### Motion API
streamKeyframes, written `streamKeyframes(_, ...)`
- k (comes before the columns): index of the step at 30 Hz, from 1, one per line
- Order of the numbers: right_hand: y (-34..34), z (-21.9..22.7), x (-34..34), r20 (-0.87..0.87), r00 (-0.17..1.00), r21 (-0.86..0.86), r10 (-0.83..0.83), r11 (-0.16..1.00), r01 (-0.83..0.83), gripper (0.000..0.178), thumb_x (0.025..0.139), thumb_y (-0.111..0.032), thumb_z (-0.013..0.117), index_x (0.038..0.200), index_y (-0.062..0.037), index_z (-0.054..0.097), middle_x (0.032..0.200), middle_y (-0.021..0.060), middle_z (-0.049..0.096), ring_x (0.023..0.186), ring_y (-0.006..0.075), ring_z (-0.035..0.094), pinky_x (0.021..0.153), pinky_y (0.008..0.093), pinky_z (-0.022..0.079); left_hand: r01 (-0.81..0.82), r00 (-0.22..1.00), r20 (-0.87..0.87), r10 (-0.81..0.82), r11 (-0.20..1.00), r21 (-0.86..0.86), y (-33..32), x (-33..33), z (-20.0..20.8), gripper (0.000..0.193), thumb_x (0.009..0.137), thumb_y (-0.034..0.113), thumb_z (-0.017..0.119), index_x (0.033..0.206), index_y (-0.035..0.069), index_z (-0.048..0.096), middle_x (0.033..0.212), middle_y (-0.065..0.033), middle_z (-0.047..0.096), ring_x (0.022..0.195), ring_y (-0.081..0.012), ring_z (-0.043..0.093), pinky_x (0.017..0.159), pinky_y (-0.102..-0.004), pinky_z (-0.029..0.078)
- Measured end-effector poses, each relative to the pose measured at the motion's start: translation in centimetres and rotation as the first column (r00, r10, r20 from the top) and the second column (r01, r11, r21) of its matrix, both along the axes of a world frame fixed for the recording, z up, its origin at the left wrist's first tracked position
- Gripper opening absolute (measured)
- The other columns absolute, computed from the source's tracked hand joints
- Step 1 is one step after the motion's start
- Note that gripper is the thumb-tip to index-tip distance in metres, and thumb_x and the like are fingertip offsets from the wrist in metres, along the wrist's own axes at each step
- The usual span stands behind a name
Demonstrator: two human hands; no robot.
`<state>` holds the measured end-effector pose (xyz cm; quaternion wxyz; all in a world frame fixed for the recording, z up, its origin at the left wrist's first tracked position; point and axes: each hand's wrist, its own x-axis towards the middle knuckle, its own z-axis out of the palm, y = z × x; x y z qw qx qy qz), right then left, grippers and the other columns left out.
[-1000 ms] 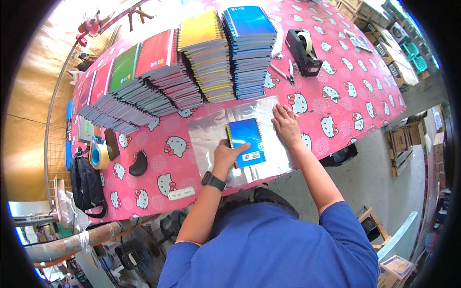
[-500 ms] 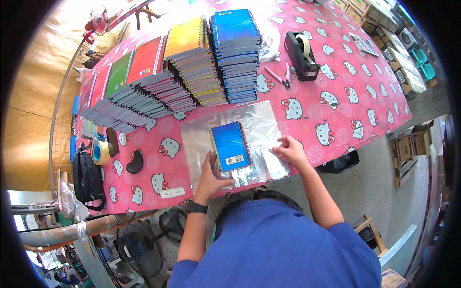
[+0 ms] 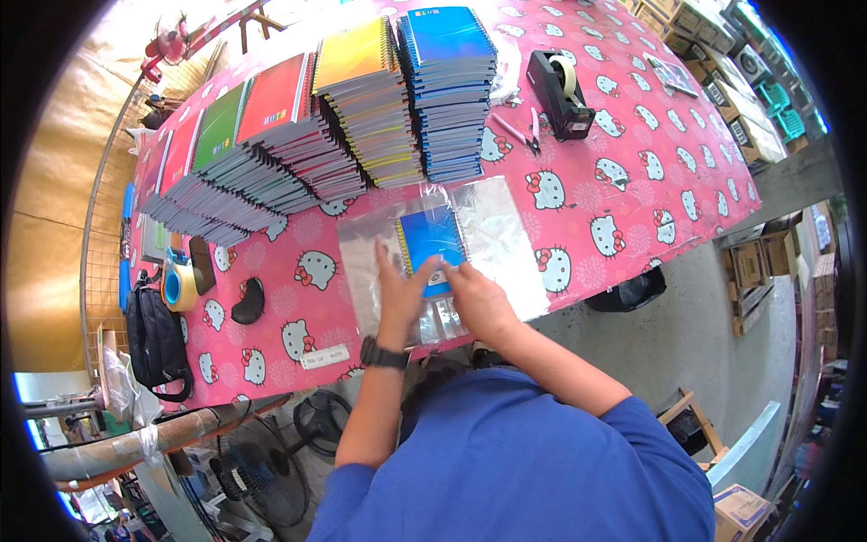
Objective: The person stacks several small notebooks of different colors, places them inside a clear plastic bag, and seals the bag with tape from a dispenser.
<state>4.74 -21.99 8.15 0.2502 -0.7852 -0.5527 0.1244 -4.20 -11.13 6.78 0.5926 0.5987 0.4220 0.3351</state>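
Note:
A blue spiral notebook (image 3: 432, 237) lies on clear plastic sleeves (image 3: 504, 226) near the table's front edge. Whether the notebook is partly inside the top sleeve I cannot tell. My left hand (image 3: 399, 291) is at its lower left, with the fingers stretched up along the plastic and the thumb over the cover; a dark watch is on that wrist. At the lower right corner, my right hand (image 3: 479, 303) has its fingers pressed together on the notebook, hiding part of its lower edge.
Tall notebook stacks stand at the back: blue (image 3: 442, 36), yellow (image 3: 357, 50), red (image 3: 275, 95), green (image 3: 221, 131). Right of them are pink-handled pliers (image 3: 515, 131) and a tape dispenser (image 3: 562, 95). A tape roll (image 3: 179, 285), computer mouse (image 3: 248, 301) and black bag (image 3: 155, 339) sit left.
My right hand has moved left from the plastic onto the notebook's lower right corner. My left hand has shifted up, its thumb now over the cover. The notebook sits slightly farther from me.

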Motion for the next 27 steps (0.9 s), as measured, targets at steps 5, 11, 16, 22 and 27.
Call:
streamKeyframes(5,-2.0,2.2,-1.6,-0.253,0.945,-0.031,0.207,0.975,-0.222,0.028,0.077,-0.006,0.054,0.105,-0.0004,0.057,0.087,0.0154,0.059,0.080,0.0298,0.061,0.068,0.0383,0.050,0.154,0.944,-0.325,-0.049,0.940,0.306,1.1,0.2,-3.0,0.097,0.064,0.023,0.077,0.131,-0.015,0.019,0.124,-0.0320,0.042,0.112,-0.0379,0.048,0.096,-0.0368,0.037)
streamKeyframes(11,0.3,-3.6,3.0,-0.699,0.675,0.055,-0.236,0.923,0.380,0.030,0.085,-0.018,0.054,0.108,0.0009,0.058,0.086,0.0251,0.061,0.083,0.0324,0.063,0.072,0.0386,0.047,0.246,0.934,-0.307,-0.181,0.951,0.188,1.5,-0.2,-3.6,0.090,0.066,0.019,0.076,0.132,-0.010,0.021,0.120,-0.0285,0.048,0.109,-0.0360,0.052,0.092,-0.0374,0.041)
streamKeyframes(16,4.4,-3.7,1.1,-0.657,0.722,0.060,-0.216,0.940,0.335,0.041,0.080,-0.021,0.062,0.111,0.0044,0.055,0.088,0.0269,0.060,0.084,0.0365,0.061,0.075,0.0401,0.046,0.207,0.942,-0.286,-0.174,0.974,0.088,2.8,-2.5,-2.9,0.077,0.071,0.014,0.071,0.131,-0.002,0.026,0.114,-0.0210,0.054,0.100,-0.0290,0.057,0.085,-0.0347,0.046)
streamKeyframes(22,4.3,-5.2,1.8,-0.489,0.848,0.082,-0.204,0.957,0.277,0.053,0.080,-0.024,0.062,0.124,0.0028,0.045,0.090,0.0215,0.062,0.079,0.0317,0.061,0.073,0.0361,0.048,0.069,0.957,0.285,0.053,0.912,-0.404,1.0,-2.3,-3.2,0.047,0.096,0.024,0.038,0.137,0.002,0.029,0.123,-0.0101,0.049,0.107,-0.0164,0.052,0.088,-0.0268,0.043)
streamKeyframes(27,4.2,-4.1,1.0,-0.435,0.874,-0.015,-0.216,0.972,0.233,0.056,0.087,-0.021,0.052,0.132,0.0045,0.032,0.120,0.0270,0.048,0.107,0.0405,0.047,0.091,0.0389,0.038,-0.073,0.945,0.285,0.161,0.953,-0.295,-0.1,-1.4,-5.0,0.051,0.095,0.032,0.041,0.134,-0.001,0.036,0.119,-0.0135,0.053,0.103,-0.0149,0.053,0.085,-0.0258,0.044)
